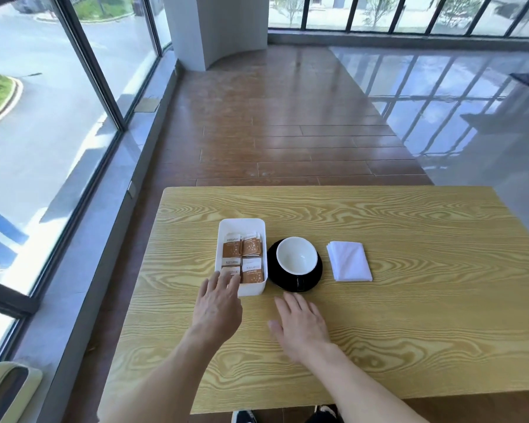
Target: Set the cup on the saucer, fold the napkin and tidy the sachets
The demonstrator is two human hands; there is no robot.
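The left hand (217,306) reaches over the near end of the white tray (225,232), fingers (223,280) spread open and touching the nearest sachets (243,257) – gripping nothing. The right hand (301,326) lies flat on the table (409,315), fingers loosely spread and empty, just short of the saucer (274,270). The white cup (297,256) sits on that black, glossy saucer. A folded white napkin (348,261) lies to its right, apart – on wood-grain table.

White cup (297,255) on black saucer (277,277), folded napkin (349,261) (right), boxed sachets (242,257)
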